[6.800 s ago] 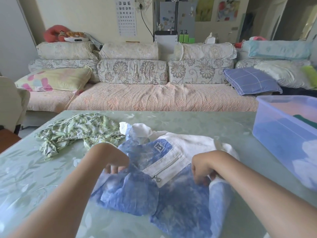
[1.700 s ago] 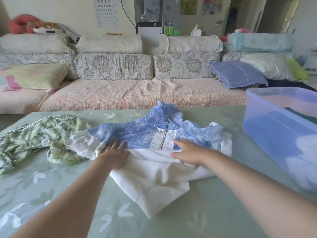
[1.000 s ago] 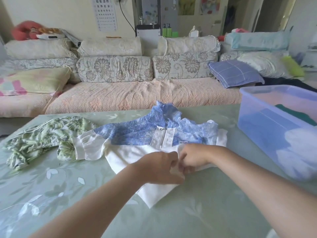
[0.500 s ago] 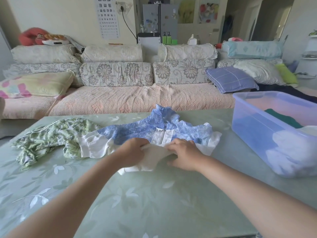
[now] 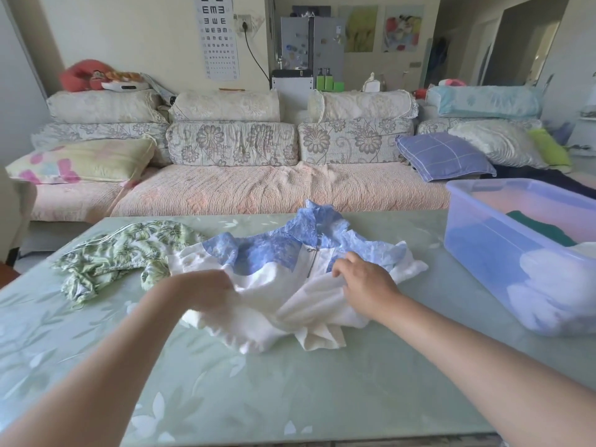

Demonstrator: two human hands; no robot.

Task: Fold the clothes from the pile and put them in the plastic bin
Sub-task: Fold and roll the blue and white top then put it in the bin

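A blue-and-white zip jacket (image 5: 283, 253) lies front up in the middle of the table, collar toward the sofa, its white lower part bunched. My left hand (image 5: 206, 291) grips the white fabric at the jacket's left side. My right hand (image 5: 364, 282) pinches the white fabric just right of the zip. A green leaf-print garment (image 5: 122, 250) lies crumpled to the left, touching the jacket's left sleeve. The clear blue plastic bin (image 5: 503, 250) stands at the right with folded clothes inside.
The green floral table top (image 5: 290, 388) stretches toward me. A long sofa (image 5: 258, 188) with several pillows runs behind the far table edge. A chair (image 5: 13, 214) stands at the left edge.
The jacket was turned front up. Since half a second ago my hands moved apart from the centre, spreading the bunched white hem outward, and the view dipped slightly.
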